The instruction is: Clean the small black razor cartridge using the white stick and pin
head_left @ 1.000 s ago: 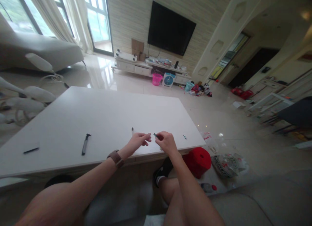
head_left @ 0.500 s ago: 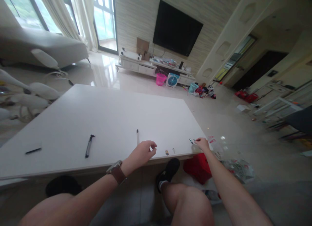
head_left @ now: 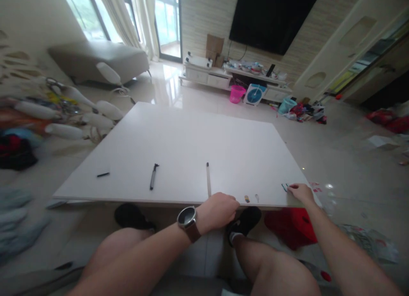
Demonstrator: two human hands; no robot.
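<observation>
I sit at a low white table [head_left: 191, 138]. My left hand [head_left: 217, 211], with a brown-strapped watch on its wrist, rests curled on the table's near edge, beside the end of a thin pen refill [head_left: 208, 179]. My right hand [head_left: 300, 192] reaches to the near right corner, its fingertips touching small dark-green pen parts [head_left: 284, 187]. Two tiny parts [head_left: 251, 198] lie on the edge between my hands. A black pen barrel [head_left: 154, 176] and a short black piece [head_left: 103, 174] lie further left.
A red stool [head_left: 292, 230] stands under the right corner, with plastic bags on the floor [head_left: 370, 245] beyond. White bowling pins and clutter [head_left: 64, 113] lie left of the table. A TV stand [head_left: 230, 76], a pink bucket [head_left: 237, 93] and a sofa [head_left: 99, 61] stand behind.
My hands were together over the table's near edge; the right hand then moved out to the right corner and set down by the green parts. The left hand sank onto the edge. The view tilted down.
</observation>
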